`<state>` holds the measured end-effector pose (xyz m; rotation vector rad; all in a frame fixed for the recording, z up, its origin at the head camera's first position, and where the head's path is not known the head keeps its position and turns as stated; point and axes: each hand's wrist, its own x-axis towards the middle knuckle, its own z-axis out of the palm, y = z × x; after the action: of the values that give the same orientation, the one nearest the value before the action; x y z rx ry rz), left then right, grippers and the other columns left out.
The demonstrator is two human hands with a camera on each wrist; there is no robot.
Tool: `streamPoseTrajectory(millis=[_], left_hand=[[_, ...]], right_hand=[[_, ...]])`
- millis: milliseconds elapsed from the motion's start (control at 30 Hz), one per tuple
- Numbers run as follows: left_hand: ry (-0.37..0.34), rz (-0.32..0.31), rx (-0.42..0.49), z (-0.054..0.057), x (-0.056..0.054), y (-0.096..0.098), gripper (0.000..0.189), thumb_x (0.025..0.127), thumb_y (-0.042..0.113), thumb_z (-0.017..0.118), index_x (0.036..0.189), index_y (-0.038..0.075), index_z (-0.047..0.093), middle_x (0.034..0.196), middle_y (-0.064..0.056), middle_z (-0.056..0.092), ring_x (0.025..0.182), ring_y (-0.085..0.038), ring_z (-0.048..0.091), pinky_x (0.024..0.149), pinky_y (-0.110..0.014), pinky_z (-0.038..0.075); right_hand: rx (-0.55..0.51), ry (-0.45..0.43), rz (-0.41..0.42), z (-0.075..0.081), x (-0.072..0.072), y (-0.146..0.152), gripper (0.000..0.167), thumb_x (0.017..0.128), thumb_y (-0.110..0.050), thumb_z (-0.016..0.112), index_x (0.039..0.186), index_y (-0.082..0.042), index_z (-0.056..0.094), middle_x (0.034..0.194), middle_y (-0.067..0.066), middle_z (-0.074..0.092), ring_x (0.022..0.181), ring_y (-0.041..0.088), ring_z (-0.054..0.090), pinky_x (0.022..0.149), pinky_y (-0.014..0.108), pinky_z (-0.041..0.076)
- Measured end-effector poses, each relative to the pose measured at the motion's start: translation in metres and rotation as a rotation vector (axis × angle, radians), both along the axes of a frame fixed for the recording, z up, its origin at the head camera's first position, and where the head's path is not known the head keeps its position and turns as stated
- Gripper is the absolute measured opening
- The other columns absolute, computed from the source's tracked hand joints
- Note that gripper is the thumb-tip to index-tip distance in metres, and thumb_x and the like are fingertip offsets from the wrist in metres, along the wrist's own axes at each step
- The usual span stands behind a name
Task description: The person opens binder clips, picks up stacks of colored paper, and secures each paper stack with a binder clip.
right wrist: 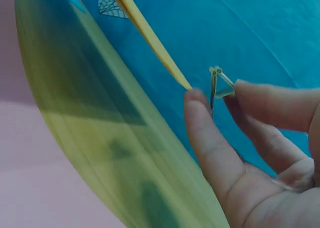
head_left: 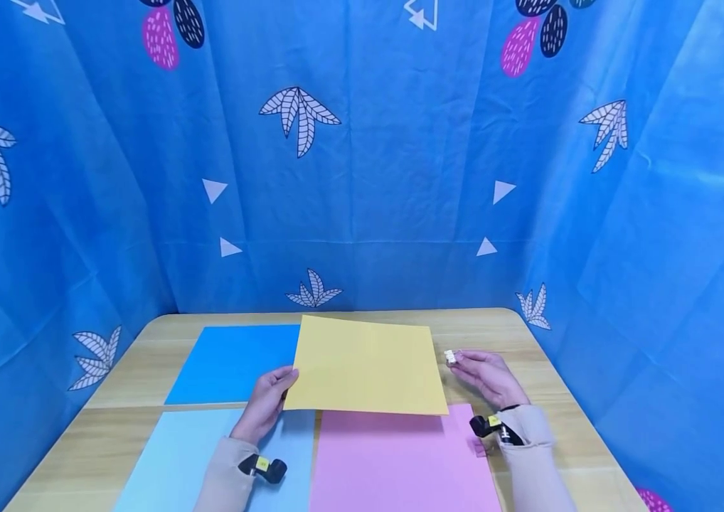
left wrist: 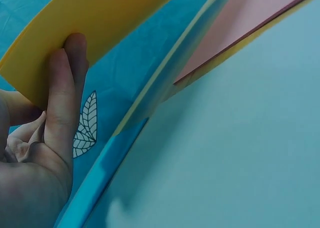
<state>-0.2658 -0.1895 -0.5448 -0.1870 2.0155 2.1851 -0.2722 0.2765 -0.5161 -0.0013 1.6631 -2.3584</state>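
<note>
My left hand [head_left: 266,402] pinches the left edge of a yellow sheet of paper [head_left: 368,366], which is held up above the table. In the left wrist view the thumb is on one face of the yellow paper [left wrist: 107,25] and two fingers lie against the other. Off the paper's right edge, my right hand [head_left: 486,377] holds a small pale binder clip [head_left: 450,358] between thumb and fingers. Its wire levers show in the right wrist view, where the clip [right wrist: 213,82] is near the paper's edge, apart from it.
A blue sheet [head_left: 234,363] lies at the back left of the wooden table [head_left: 106,441]. In front of it is a light blue sheet [head_left: 166,455], with a pink sheet [head_left: 400,462] to its right. Patterned blue curtains [head_left: 387,163] enclose the table's back and sides.
</note>
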Motion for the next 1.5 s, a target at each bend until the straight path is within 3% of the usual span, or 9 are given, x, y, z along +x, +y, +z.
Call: streamPoseTrajectory(millis=[133,233,433,633,867,1100,1200,1333,1500], left_hand=[[-0.002,0.001,-0.005,-0.001,0.002,0.0,0.05,0.106,0.025,0.06,0.145,-0.005,0.051,0.111,-0.001,0.076,0.09,-0.007,0.073,0.073,-0.021,0.061],[-0.003,0.006,-0.012,-0.001,0.003,0.001,0.049,0.106,0.025,0.06,0.145,-0.004,0.051,0.112,-0.002,0.076,0.09,-0.007,0.073,0.073,-0.021,0.061],[0.002,-0.003,0.006,0.0,0.001,0.002,0.049,0.105,0.025,0.06,0.143,-0.005,0.052,0.109,-0.001,0.076,0.09,-0.008,0.073,0.073,-0.021,0.061],[0.002,-0.002,0.004,-0.001,0.002,0.002,0.048,0.106,0.024,0.06,0.143,-0.005,0.052,0.11,-0.002,0.076,0.091,-0.008,0.073,0.074,-0.023,0.062],[-0.004,0.012,-0.005,0.0,0.003,0.002,0.046,0.106,0.024,0.06,0.142,-0.004,0.054,0.111,-0.002,0.076,0.092,-0.009,0.072,0.074,-0.022,0.061],[0.002,0.01,0.001,-0.002,0.002,0.003,0.047,0.105,0.023,0.061,0.142,-0.005,0.054,0.111,-0.003,0.076,0.092,-0.009,0.072,0.074,-0.022,0.061],[-0.001,0.011,0.004,-0.003,0.002,0.004,0.047,0.105,0.022,0.061,0.142,-0.006,0.053,0.111,-0.004,0.076,0.092,-0.009,0.072,0.074,-0.023,0.061],[-0.007,0.007,-0.004,-0.003,0.003,0.004,0.047,0.106,0.023,0.06,0.142,-0.006,0.053,0.113,-0.005,0.076,0.093,-0.009,0.073,0.075,-0.023,0.062],[-0.004,-0.009,-0.018,-0.004,0.002,0.004,0.048,0.106,0.023,0.06,0.143,-0.006,0.052,0.115,-0.006,0.076,0.092,-0.009,0.073,0.076,-0.023,0.062]], right_hand=[[-0.055,-0.001,0.082,-0.005,-0.001,-0.004,0.022,0.105,0.004,0.048,0.116,-0.003,0.066,0.108,0.004,0.076,0.104,0.015,0.074,0.099,0.028,0.059],[-0.089,-0.016,0.109,-0.008,-0.002,-0.008,0.023,0.107,0.002,0.045,0.118,-0.005,0.064,0.108,0.003,0.076,0.104,0.016,0.073,0.1,0.029,0.059],[-0.145,-0.06,0.04,-0.008,-0.003,-0.012,0.036,0.106,0.004,0.047,0.141,0.009,0.049,0.118,0.011,0.073,0.116,0.023,0.071,0.108,0.034,0.054],[-0.178,-0.089,0.006,-0.011,-0.004,-0.014,0.025,0.105,0.005,0.048,0.124,0.002,0.065,0.117,0.013,0.073,0.116,0.025,0.071,0.109,0.035,0.052],[-0.148,-0.106,-0.028,-0.011,-0.006,-0.016,0.028,0.104,0.003,0.052,0.13,0.002,0.063,0.122,0.008,0.069,0.122,0.024,0.067,0.112,0.037,0.05],[-0.176,-0.118,-0.026,-0.01,-0.003,-0.014,0.024,0.104,0.005,0.051,0.113,-0.002,0.072,0.117,0.01,0.072,0.118,0.025,0.071,0.108,0.035,0.054],[-0.184,-0.115,-0.008,-0.011,-0.002,-0.013,0.024,0.105,0.003,0.051,0.113,-0.003,0.074,0.115,0.01,0.074,0.117,0.024,0.071,0.109,0.036,0.053],[-0.099,-0.11,0.002,-0.012,-0.003,-0.015,0.023,0.106,-0.007,0.056,0.122,0.001,0.07,0.115,0.012,0.074,0.112,0.022,0.072,0.107,0.034,0.054],[0.114,-0.083,-0.014,-0.014,-0.007,-0.022,0.045,0.105,-0.015,0.061,0.139,0.013,0.053,0.121,0.017,0.072,0.108,0.02,0.072,0.101,0.033,0.059]])
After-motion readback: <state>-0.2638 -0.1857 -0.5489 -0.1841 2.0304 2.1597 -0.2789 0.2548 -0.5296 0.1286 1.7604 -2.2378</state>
